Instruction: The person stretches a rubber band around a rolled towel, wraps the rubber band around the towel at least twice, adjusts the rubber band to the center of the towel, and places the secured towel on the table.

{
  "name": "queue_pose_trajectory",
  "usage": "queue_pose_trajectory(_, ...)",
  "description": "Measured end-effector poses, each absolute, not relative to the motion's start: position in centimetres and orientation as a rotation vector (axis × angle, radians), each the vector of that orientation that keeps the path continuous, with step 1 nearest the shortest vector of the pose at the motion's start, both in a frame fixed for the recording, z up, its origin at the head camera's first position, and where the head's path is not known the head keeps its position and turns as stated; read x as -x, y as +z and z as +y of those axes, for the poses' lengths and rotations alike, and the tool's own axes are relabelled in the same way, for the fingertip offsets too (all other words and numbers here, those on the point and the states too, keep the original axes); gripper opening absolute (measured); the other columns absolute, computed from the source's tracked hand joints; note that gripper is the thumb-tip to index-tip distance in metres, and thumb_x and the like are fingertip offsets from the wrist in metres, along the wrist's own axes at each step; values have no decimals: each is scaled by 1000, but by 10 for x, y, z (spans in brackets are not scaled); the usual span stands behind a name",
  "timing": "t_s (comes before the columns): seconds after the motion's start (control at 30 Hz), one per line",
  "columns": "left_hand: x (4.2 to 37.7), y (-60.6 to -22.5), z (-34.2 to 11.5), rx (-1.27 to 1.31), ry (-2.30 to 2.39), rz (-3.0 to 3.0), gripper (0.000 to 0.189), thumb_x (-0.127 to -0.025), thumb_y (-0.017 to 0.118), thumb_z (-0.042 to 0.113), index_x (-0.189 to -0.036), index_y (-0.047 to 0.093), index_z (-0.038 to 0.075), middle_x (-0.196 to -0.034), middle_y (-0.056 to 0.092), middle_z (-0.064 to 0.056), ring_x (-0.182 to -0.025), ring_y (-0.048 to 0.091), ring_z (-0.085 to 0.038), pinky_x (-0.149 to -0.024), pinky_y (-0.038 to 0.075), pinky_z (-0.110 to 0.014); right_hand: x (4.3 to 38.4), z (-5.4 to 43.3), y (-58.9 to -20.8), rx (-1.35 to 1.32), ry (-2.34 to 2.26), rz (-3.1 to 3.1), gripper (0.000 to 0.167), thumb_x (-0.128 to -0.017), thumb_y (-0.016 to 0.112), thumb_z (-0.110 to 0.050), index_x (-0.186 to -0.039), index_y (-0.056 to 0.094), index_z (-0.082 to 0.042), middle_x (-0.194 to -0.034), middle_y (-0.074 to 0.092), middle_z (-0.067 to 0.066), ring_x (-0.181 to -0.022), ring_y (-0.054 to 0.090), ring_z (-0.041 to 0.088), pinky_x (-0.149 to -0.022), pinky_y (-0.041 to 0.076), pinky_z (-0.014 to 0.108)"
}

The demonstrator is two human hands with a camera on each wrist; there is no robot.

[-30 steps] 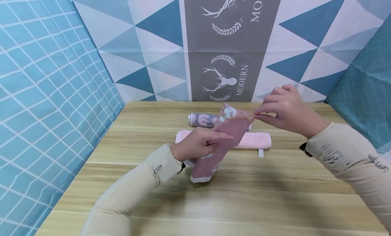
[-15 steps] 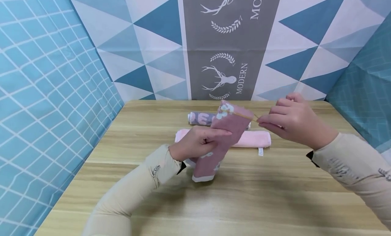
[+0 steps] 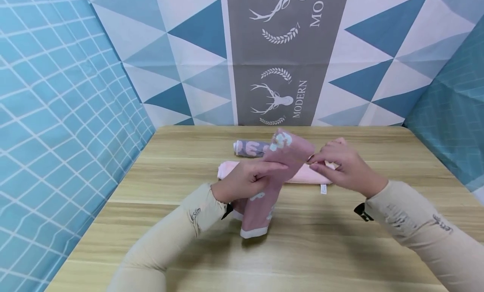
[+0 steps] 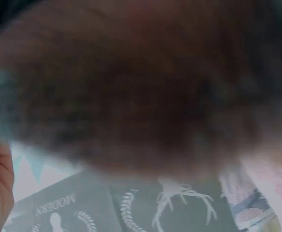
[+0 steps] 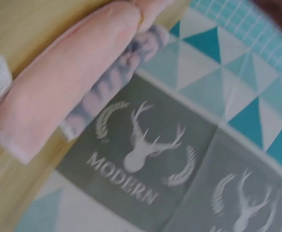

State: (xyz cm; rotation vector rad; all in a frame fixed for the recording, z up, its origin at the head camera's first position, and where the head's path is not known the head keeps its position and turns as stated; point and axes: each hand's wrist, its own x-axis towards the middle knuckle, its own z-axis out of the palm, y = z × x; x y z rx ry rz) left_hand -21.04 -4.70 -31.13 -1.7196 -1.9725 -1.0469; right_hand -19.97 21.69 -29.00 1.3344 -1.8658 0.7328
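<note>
My left hand point(image 3: 245, 180) grips a dusty-pink towel point(image 3: 261, 208) with white flower patterns, its index finger stretched across the cloth. The towel hangs tilted above the table, its white-edged end lowest. At the towel's right side my right hand point(image 3: 342, 166) pinches a thin yellowish rubber band point(image 3: 308, 161) between thumb and index finger; how the band runs around the cloth is mostly hidden. Behind the hands lie a light-pink rolled towel point(image 3: 227, 167) with a white tag and a grey-and-pink rolled towel point(image 3: 251, 148). A blurred dark mass fills most of the left wrist view.
The wooden table point(image 3: 321, 250) carries the two rolls near its back edge. A patterned cloth wall point(image 3: 280, 52) with deer prints stands behind it. Blue grid sheeting point(image 3: 56, 115) borders the left, and teal sheeting point(image 3: 450, 98) the right.
My right hand has moved down and slightly left, bringing the rubber band from the towel's upper end to lower along its right side. The left hand keeps its grip on the towel.
</note>
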Motion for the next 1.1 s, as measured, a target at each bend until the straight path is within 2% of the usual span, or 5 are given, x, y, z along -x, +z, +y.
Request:
queue_pose_trajectory(0.17, 215, -315, -40, 1656, -1001, -2072, 45, -77, 49, -17, -117, 64, -5, -112, 66, -14, -75, 52, -13, -66, 42, -18, 190, 195, -290, -1214, 437, -1810, 36, -98, 51, -29, -79, 72, -7, -67, 65, 0, -55, 49, 14, -64, 27, 40)
queue_pose_trajectory(0.33, 217, -317, -35, 1666, -914, -2043, 41, -78, 49, -18, -110, 68, -1, -110, 68, -11, -100, 61, -15, -85, 46, -17, 182, 174, -288, -1013, 309, -1887, 13, -80, 60, -10, -74, 71, -7, -73, 68, 3, -53, 52, 19, -63, 26, 45)
queue_pose_trajectory(0.5, 219, -320, -34, 1603, -813, -2030, 33, -77, 52, -17, -98, 69, 2, -97, 68, -9, -89, 63, -15, -81, 47, -16, 180, 163, -289, -959, 315, -1943, 5, -73, 69, -5, -76, 72, -6, -72, 68, 3, -61, 60, 20, -63, 26, 45)
queue_pose_trajectory(0.73, 221, -324, -42, 1633, -1033, -2056, 35, -77, 47, -19, -99, 68, -2, -97, 69, -11, -90, 62, -17, -80, 49, -21, 185, 167, -298, -1065, 397, -1842, 11, -83, 64, -10, -80, 75, -9, -73, 64, 4, -64, 53, 23, -65, 26, 49)
queue_pose_trajectory(1.1, 216, -322, -44, 1326, -1214, -1945, 41, -79, 68, -10, -118, 55, -5, -112, 63, -24, -95, 64, -30, -77, 52, -28, 185, 186, -308, -1039, 547, -1825, 49, -100, 47, -37, -75, 72, -4, -74, 67, 7, -67, 57, 24, -69, 28, 49)
